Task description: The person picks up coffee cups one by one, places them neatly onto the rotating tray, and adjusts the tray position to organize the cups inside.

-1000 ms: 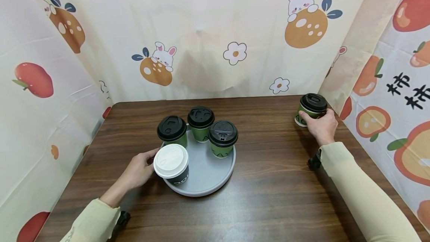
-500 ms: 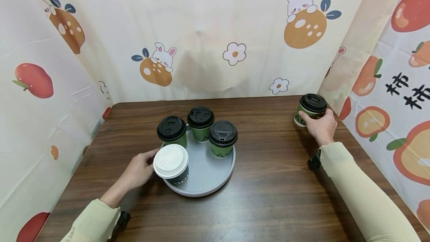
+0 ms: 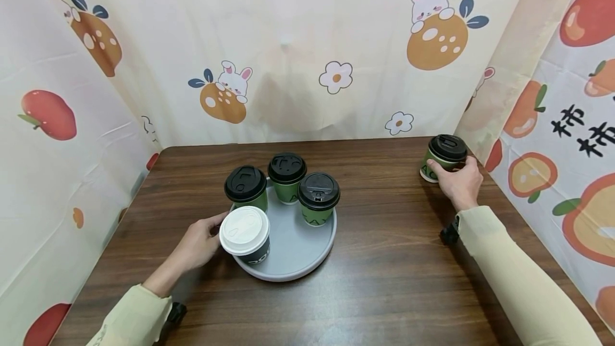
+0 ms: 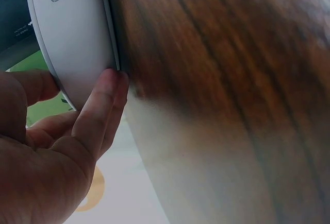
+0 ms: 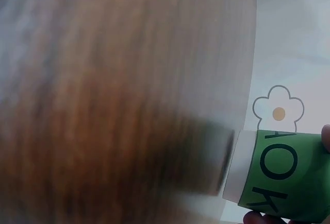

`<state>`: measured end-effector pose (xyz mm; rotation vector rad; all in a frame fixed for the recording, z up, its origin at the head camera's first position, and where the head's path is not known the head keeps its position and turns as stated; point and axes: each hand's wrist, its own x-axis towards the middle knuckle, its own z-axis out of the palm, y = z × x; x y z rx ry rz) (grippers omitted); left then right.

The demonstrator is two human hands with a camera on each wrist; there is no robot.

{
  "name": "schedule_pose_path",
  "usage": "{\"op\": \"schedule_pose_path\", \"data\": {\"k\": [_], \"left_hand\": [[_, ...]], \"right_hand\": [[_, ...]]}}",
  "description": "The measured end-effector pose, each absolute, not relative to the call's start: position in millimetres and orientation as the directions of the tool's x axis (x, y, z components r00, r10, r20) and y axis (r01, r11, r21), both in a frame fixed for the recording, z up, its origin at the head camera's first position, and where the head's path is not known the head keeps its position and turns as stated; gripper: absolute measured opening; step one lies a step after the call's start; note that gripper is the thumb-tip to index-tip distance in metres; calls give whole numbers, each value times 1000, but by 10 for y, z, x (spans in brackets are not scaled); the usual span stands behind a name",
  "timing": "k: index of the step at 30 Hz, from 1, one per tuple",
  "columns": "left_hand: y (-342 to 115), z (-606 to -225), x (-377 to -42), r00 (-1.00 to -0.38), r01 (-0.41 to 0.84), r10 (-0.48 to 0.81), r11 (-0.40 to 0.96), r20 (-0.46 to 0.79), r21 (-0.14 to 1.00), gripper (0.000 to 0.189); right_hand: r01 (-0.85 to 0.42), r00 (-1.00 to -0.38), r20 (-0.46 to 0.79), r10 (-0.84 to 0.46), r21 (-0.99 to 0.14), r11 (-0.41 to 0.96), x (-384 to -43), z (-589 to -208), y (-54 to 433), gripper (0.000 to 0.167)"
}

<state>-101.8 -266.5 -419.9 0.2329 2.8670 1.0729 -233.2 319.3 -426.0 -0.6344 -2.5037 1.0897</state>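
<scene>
My left hand (image 3: 199, 242) pinches the left rim of a round grey tray (image 3: 307, 267). In the left wrist view the thumb lies inside the tray's wall (image 4: 77, 38), with fingers against its outside and lower edge. On the tray stand three green paper cups with black lids, at the left (image 3: 246, 186), back (image 3: 287, 175) and right (image 3: 319, 196). A dark cup with a white lid (image 3: 245, 234) stands in front of them. At the table's back right corner my right hand (image 3: 458, 180) grips another black-lidded green cup (image 3: 434, 162), upright; its base (image 5: 240, 167) is close over the wood.
The brown wooden table (image 3: 384, 260) carries all of this. Printed curtains hang along its back (image 3: 365, 25), left (image 3: 72, 175) and right (image 3: 543, 218) sides. The right-hand cup is close to the back and right curtains.
</scene>
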Motion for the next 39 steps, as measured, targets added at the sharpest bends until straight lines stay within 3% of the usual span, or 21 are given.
{"op": "schedule_pose_path", "data": {"k": [39], "left_hand": [[-2664, -4193, -1021, -985, 119, 170, 738, -12, 664, 47]], "right_hand": [[129, -854, 237, 462, -765, 631, -2068, -4104, 2882, 85]]}}
